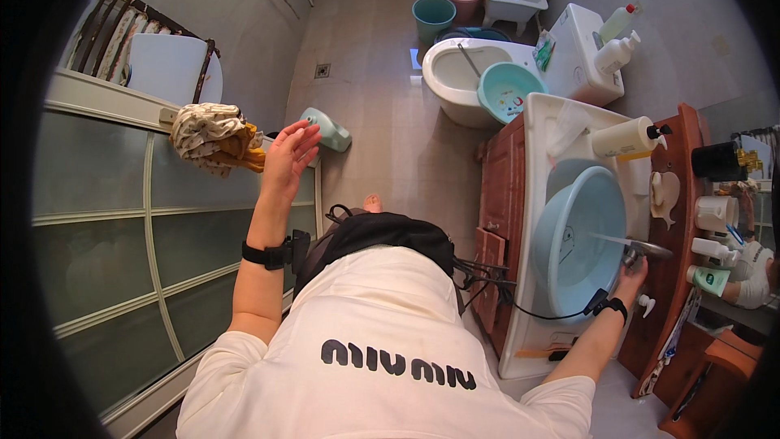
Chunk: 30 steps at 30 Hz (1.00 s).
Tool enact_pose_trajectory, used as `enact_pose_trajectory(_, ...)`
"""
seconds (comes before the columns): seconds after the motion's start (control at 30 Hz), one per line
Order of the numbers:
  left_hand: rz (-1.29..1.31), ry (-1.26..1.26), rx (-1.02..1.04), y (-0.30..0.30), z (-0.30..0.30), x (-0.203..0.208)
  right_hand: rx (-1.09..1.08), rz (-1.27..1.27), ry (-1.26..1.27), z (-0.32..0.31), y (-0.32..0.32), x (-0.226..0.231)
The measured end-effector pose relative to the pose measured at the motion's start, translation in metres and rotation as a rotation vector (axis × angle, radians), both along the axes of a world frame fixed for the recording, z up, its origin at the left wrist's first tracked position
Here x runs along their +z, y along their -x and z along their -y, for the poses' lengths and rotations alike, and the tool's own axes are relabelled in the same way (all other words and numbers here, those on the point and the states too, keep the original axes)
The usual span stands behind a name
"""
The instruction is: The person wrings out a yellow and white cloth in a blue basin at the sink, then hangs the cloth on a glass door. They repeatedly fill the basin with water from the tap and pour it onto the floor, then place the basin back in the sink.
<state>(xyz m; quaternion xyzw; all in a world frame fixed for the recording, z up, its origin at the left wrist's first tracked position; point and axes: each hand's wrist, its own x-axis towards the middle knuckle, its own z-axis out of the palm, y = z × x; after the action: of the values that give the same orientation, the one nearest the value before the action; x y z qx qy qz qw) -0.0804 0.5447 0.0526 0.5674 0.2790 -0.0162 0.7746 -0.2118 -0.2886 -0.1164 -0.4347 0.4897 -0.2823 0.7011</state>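
Observation:
My right hand (630,278) is at the metal faucet (647,253), its fingers closed about the near part of it. From the spout a stream of water (608,239) runs into a light blue basin (550,254), which stands in the white washbasin counter (520,341). My left hand (291,156) is raised away from the counter, palm turned up and fingers stretched out, with nothing in it. Nearest to it are a pale green plastic jug (331,132) on the floor and a bundle of patterned and mustard cloth (213,135) hanging on the sliding door.
A pump bottle (624,138) lies on the counter's far end. Beyond stands a toilet (452,73) with a turquoise basin (510,84) on it. Buckets (433,18) stand farther back. Toiletries (715,213) line the wooden mirror shelf at right; a glazed door (101,252) borders the left.

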Motion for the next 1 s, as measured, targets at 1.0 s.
enact_pose_trajectory(1.0, 0.013, -0.024, 0.039, 0.012, -0.008, -0.007, -0.012, -0.064, -0.059, 0.004, -0.012, -0.002)
